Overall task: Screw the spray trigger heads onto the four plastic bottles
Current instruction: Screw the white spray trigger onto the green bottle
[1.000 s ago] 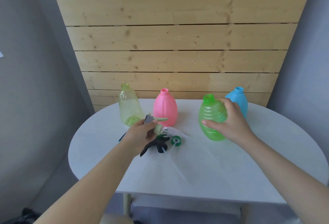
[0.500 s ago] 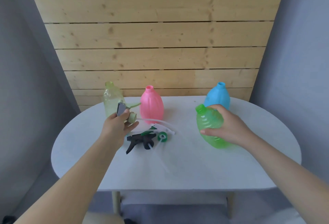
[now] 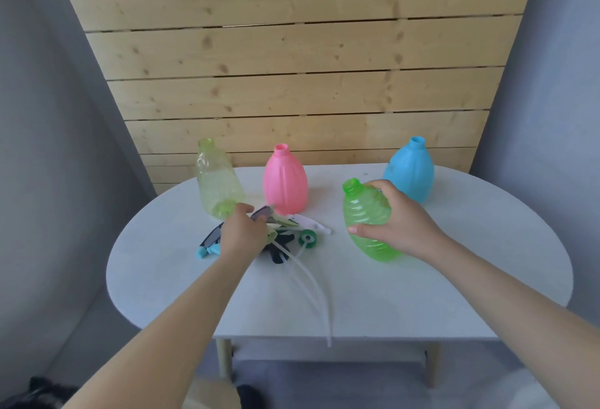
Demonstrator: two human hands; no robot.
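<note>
Green bottle (image 3: pixel 367 217) uncapped, tilted in right hand (image 3: pixel 397 230)

Bare desk (image 3: pixel 406 298) is lying open at the front; trigger heads (image 3: pixel 292 236) are cluttering the left middle, while yellow (image 3: pixel 217 181), pink (image 3: pixel 285 181) and blue bottles (image 3: pixel 409 171) are lining the back.

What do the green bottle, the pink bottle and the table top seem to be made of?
Green bottle: translucent plastic, glossy; light passes through it and its ribs catch highlights.
Pink bottle: opaque plastic with a soft sheen and moulded vertical grooves.
Table: smooth matte white top, probably painted or laminated board; the core cannot be told. Its legs look like pale wood.
</note>
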